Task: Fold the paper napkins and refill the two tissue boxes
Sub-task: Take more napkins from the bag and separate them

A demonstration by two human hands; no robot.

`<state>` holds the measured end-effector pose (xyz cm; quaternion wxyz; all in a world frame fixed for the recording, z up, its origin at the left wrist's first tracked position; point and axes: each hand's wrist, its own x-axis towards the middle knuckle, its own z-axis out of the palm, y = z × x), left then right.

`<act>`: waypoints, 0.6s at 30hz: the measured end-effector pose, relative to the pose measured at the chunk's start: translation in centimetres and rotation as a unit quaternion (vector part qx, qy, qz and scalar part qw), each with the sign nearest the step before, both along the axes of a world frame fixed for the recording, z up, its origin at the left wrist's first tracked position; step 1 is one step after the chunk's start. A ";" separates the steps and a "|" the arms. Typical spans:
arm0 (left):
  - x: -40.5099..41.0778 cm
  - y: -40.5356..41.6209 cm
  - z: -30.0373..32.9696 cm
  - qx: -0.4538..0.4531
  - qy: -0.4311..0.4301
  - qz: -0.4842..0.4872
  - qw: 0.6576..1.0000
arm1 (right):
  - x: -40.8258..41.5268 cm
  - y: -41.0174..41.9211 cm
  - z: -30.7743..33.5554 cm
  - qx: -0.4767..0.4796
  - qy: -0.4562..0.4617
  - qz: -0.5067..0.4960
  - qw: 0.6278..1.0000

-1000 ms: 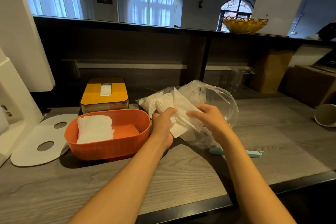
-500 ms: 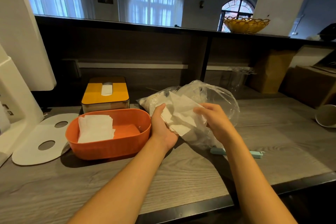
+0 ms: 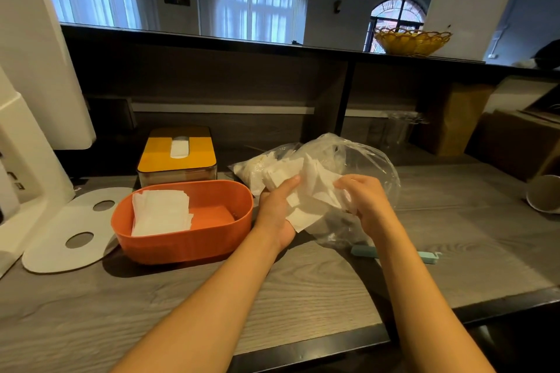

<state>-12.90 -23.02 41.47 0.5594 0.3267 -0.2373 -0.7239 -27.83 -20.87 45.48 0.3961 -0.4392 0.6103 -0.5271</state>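
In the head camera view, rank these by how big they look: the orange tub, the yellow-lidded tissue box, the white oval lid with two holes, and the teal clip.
1. Orange tub
2. White oval lid, close to the tub; nearer the camera, so unsure
3. Yellow-lidded tissue box, farther back, so it may look smaller than it is
4. Teal clip, partly hidden by the right forearm

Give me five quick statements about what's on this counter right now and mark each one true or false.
1. The orange oval plastic box holds a stack of folded white napkins. True.
2. The yellow-lidded tissue box stands in front of the orange box. False: it stands behind it.
3. Both the left hand and the right hand hold white paper napkins. True.
4. The clear plastic bag lies inside the orange box. False: it lies on the grey wooden counter, right of the box.
5. The white oval lid covers the orange box. False: it lies beside it.
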 end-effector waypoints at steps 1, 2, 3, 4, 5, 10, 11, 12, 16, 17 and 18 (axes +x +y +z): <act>0.0 -0.1 -0.1 0.004 0.012 0.005 1.000 | -0.1 0.0 0.0 -0.017 -0.007 -0.011 1.000; 0.0 -0.2 -0.1 0.011 0.027 0.010 1.000 | -0.2 0.1 0.0 -0.036 -0.021 -0.025 0.999; 0.1 -0.1 0.0 0.018 0.049 0.007 0.999 | -0.3 0.1 0.0 -0.059 -0.043 -0.037 0.997; 0.1 0.2 0.2 0.020 0.063 -0.001 0.998 | -0.5 0.1 0.1 -0.082 -0.069 -0.042 0.993; 0.0 0.5 0.4 0.021 0.080 -0.010 0.997 | -0.6 0.1 0.3 -0.102 -0.094 -0.037 0.990; 0.4 0.8 0.2 0.031 0.117 -0.021 0.992 | -0.7 0.1 0.6 -0.190 -0.227 0.105 0.949; 0.5 0.6 0.0 0.032 0.121 -0.035 0.992 | -0.8 0.1 0.6 -0.199 -0.252 0.143 0.936; 0.5 0.4 -0.2 0.030 0.128 -0.051 0.990 | -0.8 0.1 0.5 -0.205 -0.267 0.177 0.925; 0.6 0.2 -0.5 0.006 0.127 -0.115 0.985 | -0.4 -0.2 -0.1 -0.178 -0.144 0.142 0.963; 0.6 0.3 -0.5 0.000 0.116 -0.124 0.985 | -0.2 -0.4 -0.4 -0.165 -0.045 0.093 0.981; 0.6 0.4 -0.4 -0.005 0.108 -0.137 0.985 | -0.1 -0.6 -0.8 -0.152 0.039 0.058 0.986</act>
